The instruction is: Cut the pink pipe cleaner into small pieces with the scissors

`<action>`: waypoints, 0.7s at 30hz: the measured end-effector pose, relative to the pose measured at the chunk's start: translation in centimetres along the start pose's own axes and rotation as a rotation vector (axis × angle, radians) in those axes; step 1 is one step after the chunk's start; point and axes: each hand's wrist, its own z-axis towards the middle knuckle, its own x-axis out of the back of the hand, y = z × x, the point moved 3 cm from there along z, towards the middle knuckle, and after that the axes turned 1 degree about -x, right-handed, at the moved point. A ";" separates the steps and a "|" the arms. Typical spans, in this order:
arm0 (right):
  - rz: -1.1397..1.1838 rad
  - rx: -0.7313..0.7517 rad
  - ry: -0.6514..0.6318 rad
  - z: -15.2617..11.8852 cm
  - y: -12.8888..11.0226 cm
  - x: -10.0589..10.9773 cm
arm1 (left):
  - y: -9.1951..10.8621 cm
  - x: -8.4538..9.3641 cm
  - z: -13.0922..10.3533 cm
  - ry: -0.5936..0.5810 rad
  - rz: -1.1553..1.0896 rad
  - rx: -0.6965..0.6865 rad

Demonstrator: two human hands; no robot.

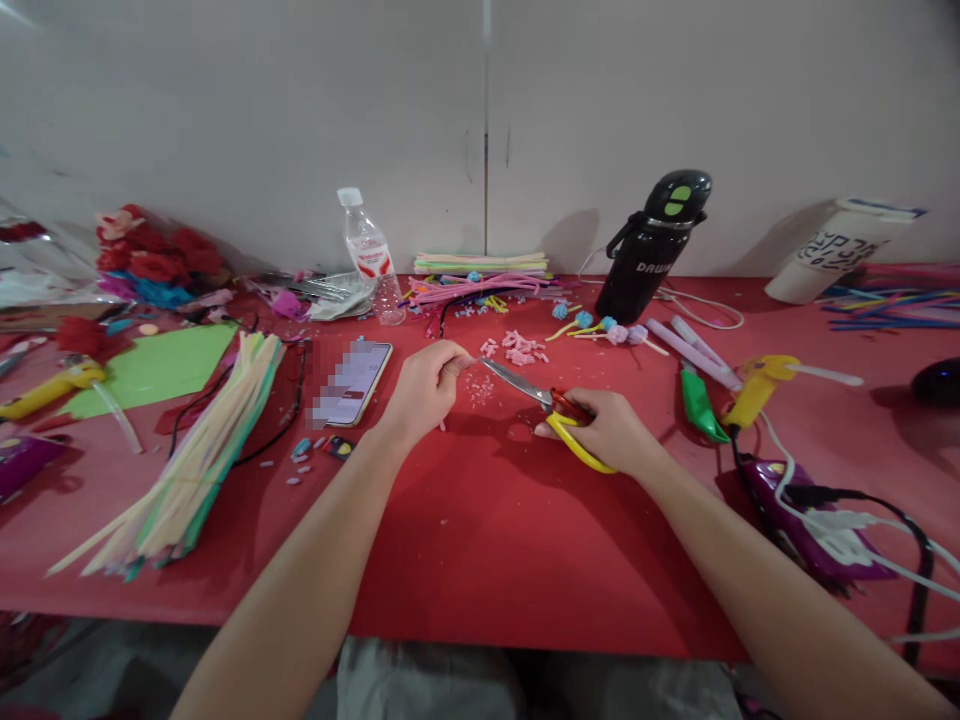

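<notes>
My right hand (604, 425) is closed around the red and yellow handles of a pair of scissors (517, 382). Their metal blades point left, and the tips reach my left hand (427, 385). That hand is pinched on a thin pink pipe cleaner (442, 425), mostly hidden by the fingers, with a short end poking out underneath. Just beyond the blades lies a small pile of short pink pieces (523, 349). Tiny pale clippings (480, 388) are scattered on the red tabletop (465, 560) beneath the scissor tips.
To the left lie a bundle of pale pipe cleaners (202, 455) and a phone (356, 385). A plastic bottle (373, 260) and a black flask (652, 250) stand at the back. On the right are a yellow glue gun (761, 390), a purple power strip (817, 530) with cables, and a white cup (821, 250).
</notes>
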 end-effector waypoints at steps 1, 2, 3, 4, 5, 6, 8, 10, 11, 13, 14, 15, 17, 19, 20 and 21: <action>0.000 0.002 -0.002 0.0 0.0 0.0 | 0.0 0.0 0.0 0.003 0.004 -0.001; 0.000 0.003 -0.004 0.0 0.0 0.0 | 0.0 0.0 0.0 0.003 0.006 -0.001; -0.001 0.005 -0.006 0.0 0.0 0.0 | 0.0 0.0 0.0 0.002 0.006 -0.001; -0.004 0.006 -0.007 0.0 0.0 0.0 | 0.1 0.0 0.0 0.001 0.005 0.000; -0.005 0.007 -0.009 0.0 -0.1 0.0 | 0.1 0.0 0.0 0.001 0.003 0.003; -0.006 0.007 -0.011 0.0 -0.1 0.0 | 0.1 0.1 0.0 0.000 -0.002 0.007; -0.005 0.006 -0.017 0.1 -0.2 0.0 | 0.2 0.1 -0.1 0.001 -0.013 0.011; -0.007 0.006 -0.023 0.1 -0.2 0.0 | 0.2 0.0 -0.1 0.000 -0.017 0.007; -0.008 0.009 -0.022 0.1 -0.2 0.0 | 0.2 0.0 -0.1 0.001 -0.016 0.003; -0.009 0.016 -0.018 0.1 0.0 0.0 | 0.2 0.0 -0.1 0.001 -0.007 -0.002; -0.008 0.018 -0.017 0.1 0.1 0.0 | 0.2 -0.1 0.0 0.000 -0.003 -0.002; -0.007 0.018 -0.018 0.1 0.2 -0.1 | 0.1 -0.1 0.0 0.001 0.000 0.001; -0.009 0.016 -0.022 0.1 0.3 -0.2 | 0.1 -0.1 0.0 -0.001 0.003 0.010; -0.015 0.012 -0.023 0.1 0.4 -0.3 | 0.1 -0.1 0.0 0.000 0.001 0.010; -0.017 0.011 -0.020 0.2 0.4 -0.3 | 0.1 -0.1 0.0 -0.001 0.000 0.008; -0.019 0.010 -0.020 0.2 0.4 -0.3 | 0.1 0.0 0.0 -0.002 -0.002 0.006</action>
